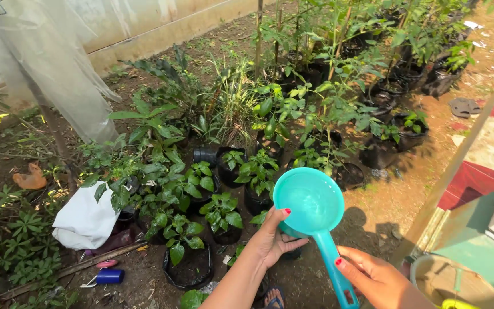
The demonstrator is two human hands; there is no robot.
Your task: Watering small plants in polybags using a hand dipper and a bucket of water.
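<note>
A backyard plant nursery is showing here; seedlings (222, 213) are growing in black grow bags (190, 273) on bare soil (373, 212); taller saplings (338, 74) are standing in rows; plastic sheeting (58, 68) is hanging beside a wall (161, 28).
</note>
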